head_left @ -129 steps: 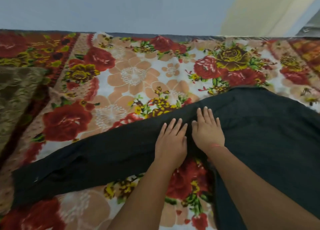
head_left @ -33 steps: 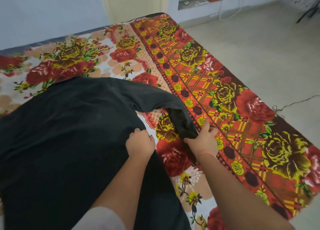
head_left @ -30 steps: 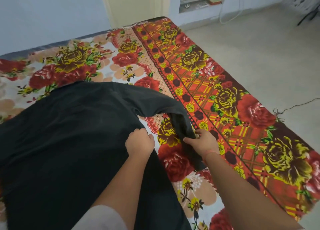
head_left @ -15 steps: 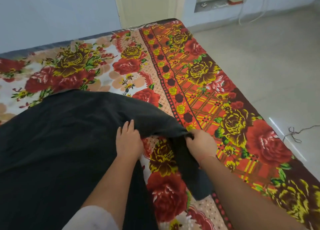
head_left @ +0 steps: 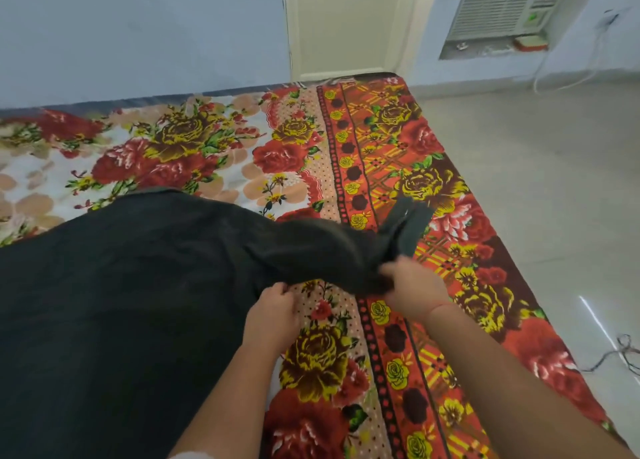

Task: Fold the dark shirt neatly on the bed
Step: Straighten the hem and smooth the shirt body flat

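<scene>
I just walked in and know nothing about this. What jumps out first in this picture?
The loud floral bedsheet, all red and yellow roses, fills most of the frame. Across its left side lies a dark shirt, with one sleeve pulled out toward the right. The left hand pinches the shirt where sleeve meets body, and the right hand grips the sleeve further along.

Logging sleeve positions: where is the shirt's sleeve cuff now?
Head view, right of centre: the cuff is over the bedsheet's orange border, just beyond the right hand.
</scene>
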